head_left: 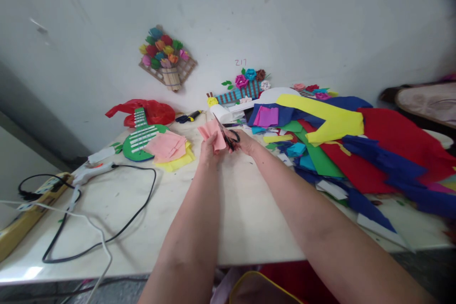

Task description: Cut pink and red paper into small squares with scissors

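Near the middle of the table, my left hand (208, 148) pinches a piece of pink paper (213, 132) that stands up from the fingers. Just to its right, my right hand (242, 141) is closed round the black handles of a pair of scissors (233, 136). The blades point up and left, against the right side of the pink paper; whether they are open is too small to tell. More pink sheets (166, 146) lie to the left, on top of yellow sheets (178, 160), beside a green guitar-shaped piece (140, 138) with white strips.
A glue gun (93, 172), its looping black cord and a yellow power strip (33, 209) lie at the left. Red plastic (153, 113) and pliers (194, 116) are behind. Red cloth-like sheets (402, 147), a yellow piece (326, 121) and coloured scraps cover the right side.
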The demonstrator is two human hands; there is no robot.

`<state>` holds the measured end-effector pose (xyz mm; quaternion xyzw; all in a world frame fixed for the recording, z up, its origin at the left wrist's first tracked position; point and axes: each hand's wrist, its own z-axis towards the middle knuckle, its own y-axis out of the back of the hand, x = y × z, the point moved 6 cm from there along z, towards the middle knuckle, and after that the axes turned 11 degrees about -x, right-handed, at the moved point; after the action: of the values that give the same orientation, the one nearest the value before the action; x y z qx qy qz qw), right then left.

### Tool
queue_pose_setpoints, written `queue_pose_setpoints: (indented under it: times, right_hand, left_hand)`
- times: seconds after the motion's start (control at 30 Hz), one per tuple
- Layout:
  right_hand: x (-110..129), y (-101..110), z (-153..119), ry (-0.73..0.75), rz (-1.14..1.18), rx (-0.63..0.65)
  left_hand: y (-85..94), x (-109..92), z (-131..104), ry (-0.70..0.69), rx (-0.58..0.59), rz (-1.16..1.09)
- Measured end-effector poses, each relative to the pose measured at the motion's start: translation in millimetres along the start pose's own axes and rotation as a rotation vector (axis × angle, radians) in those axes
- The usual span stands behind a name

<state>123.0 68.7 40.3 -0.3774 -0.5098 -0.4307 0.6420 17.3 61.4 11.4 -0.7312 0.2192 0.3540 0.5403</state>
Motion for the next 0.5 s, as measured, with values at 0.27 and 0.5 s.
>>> queue_pose_setpoints:
  times: [0.27, 0.5]
  right_hand:
    - [-1.4, 1.8, 0.5, -0.006, -0.046, -0.03]
    - [2.2, 0.5, -1.2, 0.009, -0.046, -0.036]
  left_hand:
    - [-4.8, 3.7, 3.6, 0.016, 0.149, 0.006]
    - [0.4, 6.4, 8.0, 0.027, 0.09, 0.006]
